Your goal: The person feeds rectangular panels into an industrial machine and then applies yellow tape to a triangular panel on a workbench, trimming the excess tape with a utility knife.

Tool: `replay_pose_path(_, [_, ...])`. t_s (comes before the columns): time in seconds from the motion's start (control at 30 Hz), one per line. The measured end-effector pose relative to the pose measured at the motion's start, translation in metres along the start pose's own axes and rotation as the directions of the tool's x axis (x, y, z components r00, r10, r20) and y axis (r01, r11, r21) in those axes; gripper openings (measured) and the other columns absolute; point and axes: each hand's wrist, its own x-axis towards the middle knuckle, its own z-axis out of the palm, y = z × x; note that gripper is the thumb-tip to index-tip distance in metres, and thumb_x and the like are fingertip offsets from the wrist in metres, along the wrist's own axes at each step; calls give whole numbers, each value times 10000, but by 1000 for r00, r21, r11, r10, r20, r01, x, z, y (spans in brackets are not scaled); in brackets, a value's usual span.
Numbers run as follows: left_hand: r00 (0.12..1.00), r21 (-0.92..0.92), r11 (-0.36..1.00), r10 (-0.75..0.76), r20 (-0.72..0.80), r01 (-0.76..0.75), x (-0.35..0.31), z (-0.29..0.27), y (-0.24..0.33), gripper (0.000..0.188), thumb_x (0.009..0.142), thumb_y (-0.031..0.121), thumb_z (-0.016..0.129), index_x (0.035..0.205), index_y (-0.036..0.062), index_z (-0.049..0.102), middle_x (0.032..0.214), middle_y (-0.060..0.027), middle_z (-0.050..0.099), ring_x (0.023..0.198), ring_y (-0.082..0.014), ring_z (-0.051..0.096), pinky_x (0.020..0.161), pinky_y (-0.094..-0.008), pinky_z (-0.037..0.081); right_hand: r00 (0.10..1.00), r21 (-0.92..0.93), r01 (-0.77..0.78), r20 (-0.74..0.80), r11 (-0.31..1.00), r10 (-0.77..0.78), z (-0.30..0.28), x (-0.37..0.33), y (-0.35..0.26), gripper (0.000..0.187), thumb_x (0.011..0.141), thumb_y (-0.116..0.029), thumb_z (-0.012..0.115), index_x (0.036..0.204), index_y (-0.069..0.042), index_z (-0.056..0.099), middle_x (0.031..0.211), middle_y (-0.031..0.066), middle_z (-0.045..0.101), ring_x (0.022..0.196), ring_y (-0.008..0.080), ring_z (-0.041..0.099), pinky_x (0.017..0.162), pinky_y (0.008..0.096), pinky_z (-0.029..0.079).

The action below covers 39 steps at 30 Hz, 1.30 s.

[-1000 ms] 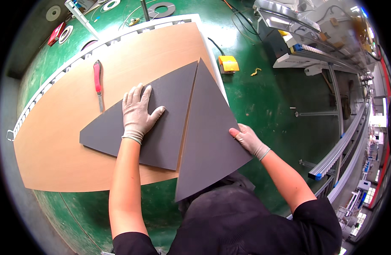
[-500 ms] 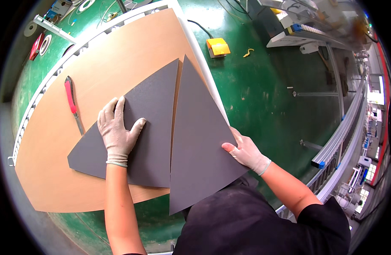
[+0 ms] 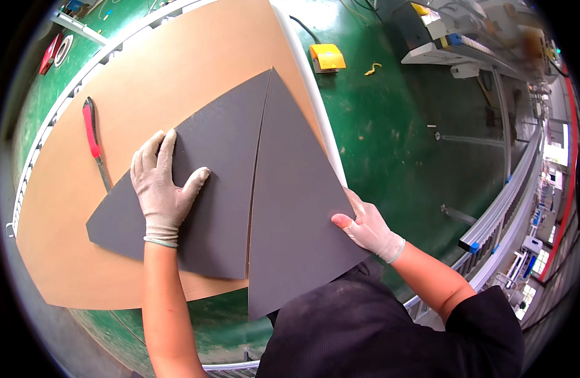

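Two dark grey flat panels lie side by side on a large tan board. My left hand (image 3: 160, 183), in a pale glove, rests flat on the left panel (image 3: 223, 145) with fingers stretched and thumb apart. The triangular right panel (image 3: 296, 208) is held at its right edge by my right hand (image 3: 368, 230), thumb on top and fingers mostly hidden beneath. A thin gap runs between the panels, closing toward the far tip. The lower corner of the right panel reaches past the board's near edge.
The tan board (image 3: 195, 44) rests on a white-framed table with rollers along its left side. A red-and-black-handled tool with a narrow blade (image 3: 92, 132) lies on it. On the green floor sits a yellow foot pedal (image 3: 327, 58). Metal rails (image 3: 507, 195) stand at the right.
The slit between the two grey panels has narrowed, and their far tips now meet. Both hands keep their hold, and the view has shifted slightly.
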Motion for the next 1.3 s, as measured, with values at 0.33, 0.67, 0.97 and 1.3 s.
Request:
replay_pose_path(0.33, [999, 25, 1000, 5, -40, -4, -3, 5, 1, 792, 792, 553, 750, 1402, 80, 573, 1408, -140, 546, 1327, -339, 467, 1145, -477, 325, 996, -43, 77, -37, 996, -79, 7, -3, 19, 947, 926, -656, 588, 1530, 28, 336, 968, 289, 664, 852, 369, 675, 810, 422, 525])
replay_pose_path(0.67, [990, -515, 856, -34, -139, -43, -61, -9, 24, 550, 881, 184, 655, 1395, 20, 546, 1427, -238, 520, 1383, -405, 435, 1184, -477, 326, 990, 255, 43, -139, 966, -8, -41, -34, -1, 694, 1007, -359, 649, 1429, 148, 433, 1364, 208, 596, 1275, 218, 546, 1058, 313, 439])
replay_pose_path(0.97, [777, -266, 730, 586, -231, -630, -110, -104, 107, 514, 728, 137, 714, 1238, 134, 650, 1388, -138, 559, 1291, -405, 510, 1046, -507, 479, 995, 522, 98, -33, 847, -95, -132, -59, -69, 468, 1033, -380, 589, 1232, 43, 632, 1044, 36, 684, 888, 81, 611, 815, 243, 512])
replay_pose_path(1.3, [943, -855, -476, -133, 303, 208, -169, -53, 162, 451, 1049, 387, 567, 1274, -2, 608, 1203, -114, 664, 1117, -232, 636, 987, -364, 513, 571, -694, 494, -195, 524, -797, -145, -42, -124, 941, 916, -752, 501, 1539, -53, 399, 1454, 204, 522, 1369, 311, 475, 1130, 436, 372])
